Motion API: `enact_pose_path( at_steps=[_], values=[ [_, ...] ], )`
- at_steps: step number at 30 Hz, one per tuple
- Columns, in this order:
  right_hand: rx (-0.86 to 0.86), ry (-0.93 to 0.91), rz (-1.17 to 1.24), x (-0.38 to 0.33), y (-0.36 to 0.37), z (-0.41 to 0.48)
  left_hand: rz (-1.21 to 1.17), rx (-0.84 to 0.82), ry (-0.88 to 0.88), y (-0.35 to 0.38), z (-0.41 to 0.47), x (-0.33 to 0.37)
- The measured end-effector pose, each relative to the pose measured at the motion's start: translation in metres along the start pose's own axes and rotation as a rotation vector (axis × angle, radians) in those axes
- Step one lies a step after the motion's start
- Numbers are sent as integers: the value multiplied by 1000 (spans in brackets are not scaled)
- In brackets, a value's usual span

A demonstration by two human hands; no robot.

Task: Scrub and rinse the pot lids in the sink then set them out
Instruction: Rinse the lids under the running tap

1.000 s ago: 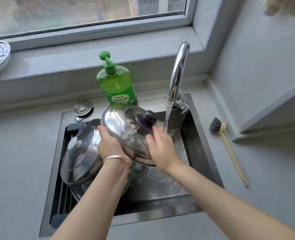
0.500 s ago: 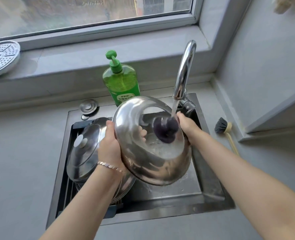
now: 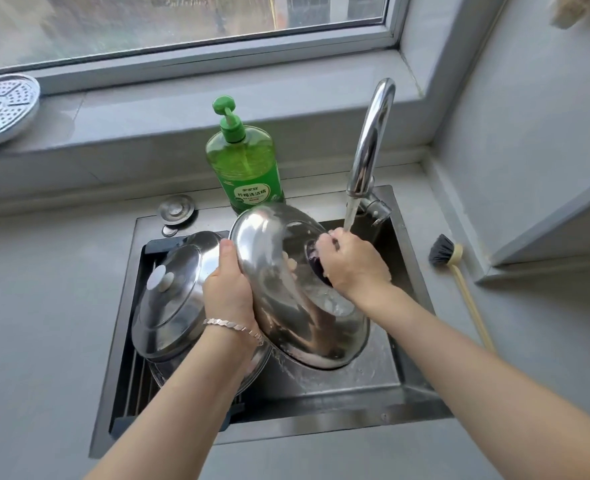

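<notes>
The left hand (image 3: 229,289) grips the rim of 1 tilted lid (image 3: 279,289), the right hand (image 3: 352,261) curls round its dark knob (image 3: 316,266) under 1 running tap (image 3: 369,140) (a 2nd lid (image 3: 172,292) rests alongside).

Your lid (image 3: 279,299) is polished metal, mirror-glossy and wet. Its knob (image 3: 315,264) looks like dark, matt plastic. The second lid (image 3: 172,299) is the same bright, smooth metal. The sink (image 3: 321,415) is brushed steel, duller than the lids, and wet inside. The tap (image 3: 369,147) is chromed, high gloss. The bottle (image 3: 245,161) is clear green plastic, glossy. The brush (image 3: 467,296) has a pale wooden handle and dark bristles. The counter (image 3: 44,306) is grey, matt and smooth. Your bracelet (image 3: 232,325) is bright metal.
</notes>
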State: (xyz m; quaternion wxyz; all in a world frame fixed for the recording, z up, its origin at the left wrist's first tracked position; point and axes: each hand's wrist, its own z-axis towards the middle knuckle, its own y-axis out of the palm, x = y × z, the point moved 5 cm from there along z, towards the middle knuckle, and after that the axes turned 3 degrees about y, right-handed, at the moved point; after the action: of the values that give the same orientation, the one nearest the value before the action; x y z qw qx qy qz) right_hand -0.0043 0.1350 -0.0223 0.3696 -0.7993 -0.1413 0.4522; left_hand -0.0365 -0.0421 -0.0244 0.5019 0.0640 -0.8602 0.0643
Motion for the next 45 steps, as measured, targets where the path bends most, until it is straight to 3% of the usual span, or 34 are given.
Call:
enact_pose_path(
  at_steps=[4, 6, 8, 9, 13, 16, 18, 21, 23, 25, 32, 34, 38, 42, 45],
  values=[
    [-270, 274, 238, 12, 21, 20, 15, 7, -8, -4, 0, -4],
    [-294, 399, 398, 22, 24, 16, 1, 16, -23, -5, -1, -7],
    [-293, 380, 503, 27, 22, 10, -27, -3, -54, -4, -1, -15],
    [-276, 331, 476, 31, 19, 8, -17, -2, -74, -3, -3, -18],
    [-142, 15, -96, 29, -7, -13, 6, 54, -206, 13, -4, -30],
    [-364, -147, -106, 16, -13, -59, -37, 45, -304, 37, -11, -32],
    [-430, -244, -254, 16, -10, -81, -45, 7, -333, 52, -15, -29],
    [-127, -320, -516, 33, -13, -74, -137, -182, -391, 72, -30, -22],
    [40, -242, -400, 47, -25, -58, -169, -362, -379, 82, -36, -20],
    [88, -71, -155, 67, -39, -41, -32, -438, -331, 78, -33, -30],
    [63, 312, 361, 139, -49, -28, 600, -447, -385, 19, -24, -91],
    [28, 435, 548, 151, -52, -35, 568, -387, -402, 10, -26, -93],
    [-164, 612, 843, 162, -22, -45, 120, -421, -489, 13, -26, -74],
    [-290, 727, 1059, 150, 25, -56, 275, -440, -86, 10, -19, -25],
    [-281, 659, 1244, 125, 47, -55, 306, -443, 146, 2, -18, -2]
  ],
)
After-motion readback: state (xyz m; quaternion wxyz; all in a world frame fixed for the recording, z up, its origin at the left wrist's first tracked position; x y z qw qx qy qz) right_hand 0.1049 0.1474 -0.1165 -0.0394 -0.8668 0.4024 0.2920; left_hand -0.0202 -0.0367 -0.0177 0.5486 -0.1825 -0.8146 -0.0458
